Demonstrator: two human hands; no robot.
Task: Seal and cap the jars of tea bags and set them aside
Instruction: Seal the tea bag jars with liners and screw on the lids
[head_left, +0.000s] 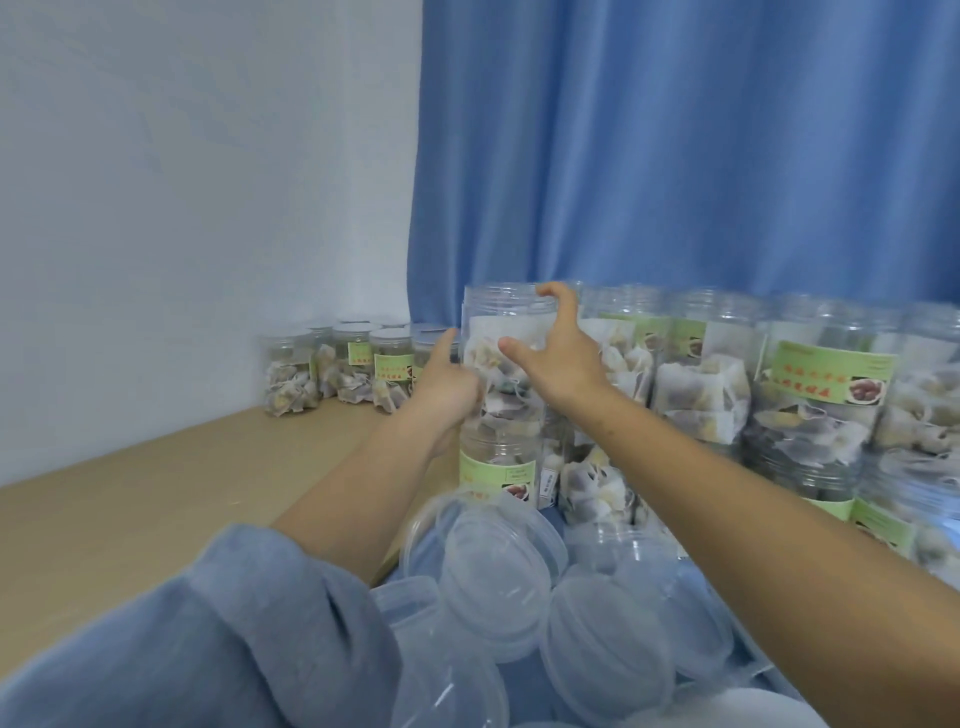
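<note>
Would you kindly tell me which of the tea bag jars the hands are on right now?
The uncapped jar at the left end of the upper row; the left hand and right hand flank it.

A plain blue curtain (675, 145) hangs in soft vertical folds, with a white wall (208, 182) to its left. Below the curtain, clear jars (810, 395) carry pale green labels (831, 376) printed with red lettering and a brown picture, over off-white tea bags (701, 400). Left of the curtain's foot runs a light tan bench (130, 493); nearest the camera, translucent lids (498, 566) and a grey-blue sleeve (234, 634).
</note>
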